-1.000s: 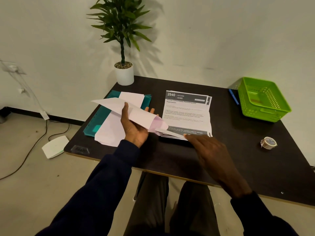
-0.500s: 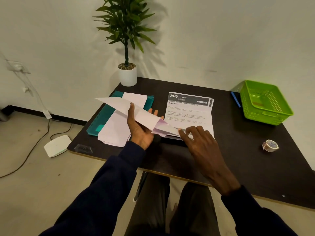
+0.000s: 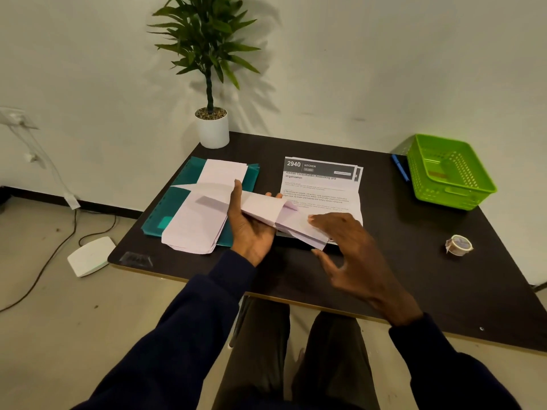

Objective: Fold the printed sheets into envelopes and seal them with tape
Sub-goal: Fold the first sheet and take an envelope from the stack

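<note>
Pale folded paper sheets (image 3: 192,232) lie in a loose pile at the left of the dark matte surface (image 3: 438,285), on a teal plastic folder (image 3: 165,208) w/ punched holes along its left edge. Behind them, at the far edge by the wall, stands a leafy green plant in a white round pot (image 3: 212,130). Next over, the left hand (image 3: 251,229) is palm-up above the surface. It holds a long folded pale sheet (image 3: 260,205) from below, thumb up over the near side & fingertips showing past the far edge. That sheet runs diagonally: pointed end over the pile, other end lower to the right w/ folded flaps. The right hand (image 3: 355,250) is at that lower end, fingers spread & fairly straight, tips touching the flaps, thumb apart just under the corner. It's blurred, so can't tell if it pinches. Behind both hands a stack of printed white sheets (image 3: 322,184) lies flat, its dark header reading "2940 KITCHEN". Further right, a blue pen (image 3: 400,170) lies just beside a bright green perforated plastic basket (image 3: 450,173) at the far right corner. Front-right, well apart from the hands, sits a small roll of clear tape (image 3: 458,245).
</note>
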